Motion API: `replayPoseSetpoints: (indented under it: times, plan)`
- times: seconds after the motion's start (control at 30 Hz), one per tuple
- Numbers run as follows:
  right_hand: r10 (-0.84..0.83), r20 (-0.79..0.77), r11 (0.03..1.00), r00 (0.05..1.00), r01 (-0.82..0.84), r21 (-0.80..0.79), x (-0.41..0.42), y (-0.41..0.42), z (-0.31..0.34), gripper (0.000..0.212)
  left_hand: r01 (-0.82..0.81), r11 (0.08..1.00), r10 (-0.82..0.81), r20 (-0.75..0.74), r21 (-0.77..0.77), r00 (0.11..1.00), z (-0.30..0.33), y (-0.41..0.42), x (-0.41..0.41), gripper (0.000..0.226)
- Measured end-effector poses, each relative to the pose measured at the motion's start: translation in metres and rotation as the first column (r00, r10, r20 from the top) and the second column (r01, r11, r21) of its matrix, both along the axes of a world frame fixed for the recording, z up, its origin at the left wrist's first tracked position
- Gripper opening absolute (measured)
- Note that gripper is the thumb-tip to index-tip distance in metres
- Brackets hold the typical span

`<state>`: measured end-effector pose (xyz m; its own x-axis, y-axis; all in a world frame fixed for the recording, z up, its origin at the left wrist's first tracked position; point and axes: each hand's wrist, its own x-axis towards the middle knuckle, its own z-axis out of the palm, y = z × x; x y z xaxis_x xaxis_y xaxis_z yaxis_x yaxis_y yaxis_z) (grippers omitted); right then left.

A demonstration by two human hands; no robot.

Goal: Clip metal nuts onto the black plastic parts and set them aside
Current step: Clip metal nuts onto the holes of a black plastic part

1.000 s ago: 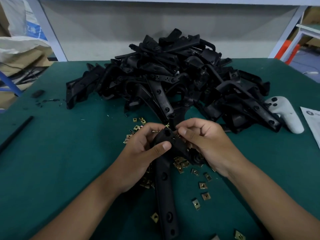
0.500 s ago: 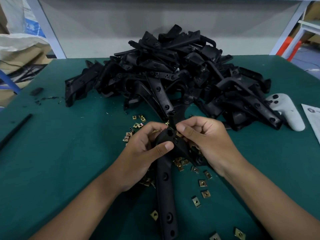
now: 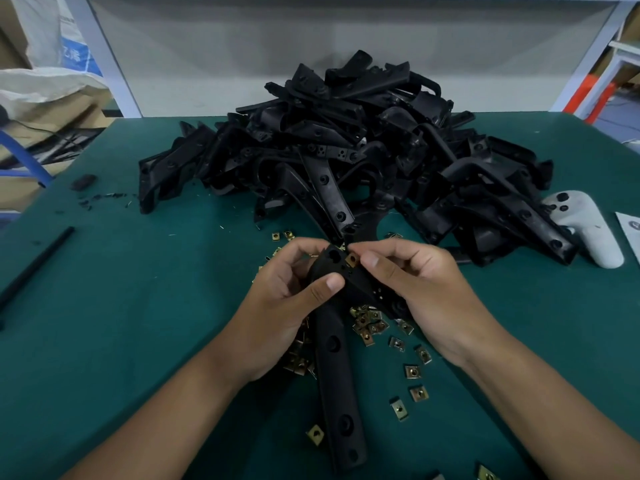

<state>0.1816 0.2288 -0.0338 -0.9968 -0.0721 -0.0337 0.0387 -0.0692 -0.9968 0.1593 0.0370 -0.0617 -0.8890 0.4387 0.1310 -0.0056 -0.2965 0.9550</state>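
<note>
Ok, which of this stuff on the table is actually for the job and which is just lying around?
For the job:
black part, held by left hand
nut, pinched by right hand
loose nuts
pile of black parts

Just lying about:
white controller
paper
black rod
black scraps

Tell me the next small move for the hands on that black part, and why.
Probably push the metal nut fully onto the edge of the black plastic part. The right hand pinches the nut at the part's top end, beside a hole, while the left hand grips the part steady. The nut looks only partly seated, so the part should not go aside yet.
</note>
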Motion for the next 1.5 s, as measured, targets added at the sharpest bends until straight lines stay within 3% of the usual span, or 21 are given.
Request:
replayPoseSetpoints:
  times: [0.27,0.4,0.53,0.63,0.73,0.8,0.93,1.0,1.2,1.3,1.4,1.5]
  plan:
    - [0.125,0.020,0.990,0.992,-0.123,-0.069,-0.002,0.004,0.000,0.027,-0.065,0.998,0.065,-0.057,-0.004,0.996,-0.003,0.001,0.001,0.019]
    - [0.135,-0.024,0.990,0.991,-0.136,-0.029,-0.003,0.002,-0.003,0.026,-0.082,0.997,0.082,-0.047,0.009,0.995,-0.005,0.001,-0.002,0.021]
    - [0.132,-0.072,0.982,0.989,-0.120,0.147,-0.002,0.000,0.008,0.028,-0.031,0.999,0.031,-0.006,0.016,1.000,-0.002,-0.001,-0.003,0.019]
    - [0.154,-0.117,0.925,0.981,-0.101,0.367,0.003,0.007,0.024,0.037,-0.049,0.998,0.048,0.038,0.043,0.998,-0.001,-0.002,-0.003,0.020]
    - [0.189,-0.247,0.793,0.950,0.000,0.610,0.030,0.028,0.046,0.023,-0.070,0.994,0.063,0.080,0.083,0.995,-0.002,-0.003,-0.005,0.016]
    - [0.348,-0.259,0.597,0.901,0.000,0.802,0.065,0.042,0.054,0.019,-0.070,0.990,0.057,0.110,0.119,0.992,-0.003,-0.003,-0.006,0.015]
    - [0.590,0.067,0.206,0.805,-0.230,0.951,0.123,0.053,0.034,0.031,-0.048,0.989,0.036,0.092,0.139,0.995,-0.001,-0.002,-0.005,0.015]
    - [0.622,0.143,0.117,0.770,-0.272,0.955,0.134,0.051,0.020,0.028,-0.038,0.990,0.027,0.085,0.134,0.996,0.000,-0.002,-0.003,0.017]
    - [0.518,0.058,0.228,0.853,-0.203,0.952,0.127,0.032,0.014,0.030,-0.040,0.986,0.021,0.116,0.159,0.993,0.004,-0.002,0.000,0.030]
    - [0.529,-0.037,0.233,0.848,-0.103,0.967,0.117,0.035,0.009,0.018,-0.064,0.989,0.046,0.133,0.137,0.990,0.005,-0.004,-0.001,0.034]
    - [0.443,0.022,0.241,0.896,-0.143,0.960,0.113,0.039,0.006,0.031,-0.080,0.989,0.062,0.147,0.124,0.987,0.005,-0.005,-0.001,0.033]
    - [0.428,0.007,0.263,0.904,-0.132,0.956,0.106,0.035,0.003,0.023,-0.082,0.987,0.059,0.165,0.135,0.985,0.005,-0.006,-0.002,0.028]
